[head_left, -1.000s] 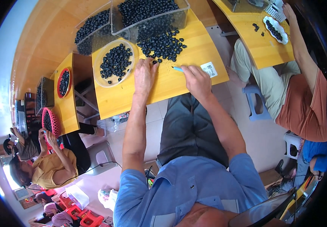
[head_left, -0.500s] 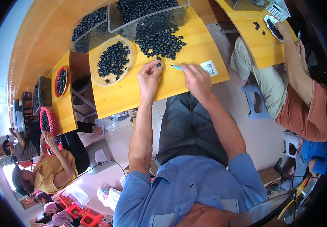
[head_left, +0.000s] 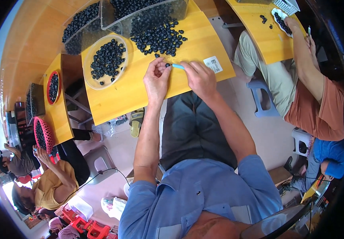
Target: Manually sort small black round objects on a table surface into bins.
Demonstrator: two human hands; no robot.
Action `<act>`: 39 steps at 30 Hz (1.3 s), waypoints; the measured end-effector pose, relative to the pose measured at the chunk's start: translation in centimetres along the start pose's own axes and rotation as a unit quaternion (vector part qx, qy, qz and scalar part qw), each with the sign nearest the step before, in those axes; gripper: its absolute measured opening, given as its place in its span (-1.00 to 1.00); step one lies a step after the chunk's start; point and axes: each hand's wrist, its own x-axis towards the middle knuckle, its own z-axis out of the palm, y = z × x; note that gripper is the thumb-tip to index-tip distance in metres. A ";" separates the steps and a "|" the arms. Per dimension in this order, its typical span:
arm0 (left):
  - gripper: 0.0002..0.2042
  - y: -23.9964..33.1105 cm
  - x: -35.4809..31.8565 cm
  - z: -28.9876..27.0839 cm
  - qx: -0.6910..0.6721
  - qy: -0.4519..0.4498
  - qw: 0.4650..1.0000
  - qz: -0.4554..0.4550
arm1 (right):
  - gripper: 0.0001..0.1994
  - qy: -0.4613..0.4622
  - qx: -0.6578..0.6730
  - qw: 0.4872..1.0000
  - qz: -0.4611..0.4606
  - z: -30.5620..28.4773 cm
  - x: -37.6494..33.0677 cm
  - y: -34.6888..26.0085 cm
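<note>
My left hand (head_left: pixel 156 82) is closed in a pinch over the near part of the yellow table (head_left: pixel 120 101). Between its thumb and fingertips sits one small black ball (head_left: pixel 167 65), like a berry or a bead. My right hand (head_left: pixel 201 81) grips a light-blue pen-like tool (head_left: pixel 178 66), whose thin tip meets or nearly meets the ball; its exact kind is too small to tell. Beyond my hands lies a loose pile of the same black balls (head_left: pixel 160 38). To the left, a round clear tray (head_left: pixel 86 71) holds many more.
Clear plastic bins (head_left: pixel 148 18) full of black balls stand at the table's far side. A white printed card (head_left: pixel 213 64) lies right of my right hand. People work at side tables left and right, one by a blue stool (head_left: pixel 261 99). A slipper (head_left: pixel 136 122) rests on the floor.
The tool in my right hand has moved left, bringing its tip to the ball in my left hand. The whole view has shifted slightly, and a slipper below the table shows more.
</note>
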 end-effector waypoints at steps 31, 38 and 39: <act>-0.81 -0.8 -0.6 -1.5 0.030 0.038 0.995 0.086 | -0.67 -0.018 -0.039 0.999 0.016 0.1 -0.1 0.0; -0.83 1.4 4.6 -11.2 0.104 0.194 0.957 0.187 | -0.73 0.005 -0.013 1.000 0.018 -0.2 0.4 -0.5; -0.80 1.9 6.1 -13.0 0.186 0.200 0.937 0.219 | -0.73 0.008 -0.012 1.000 0.018 -0.1 0.4 -0.4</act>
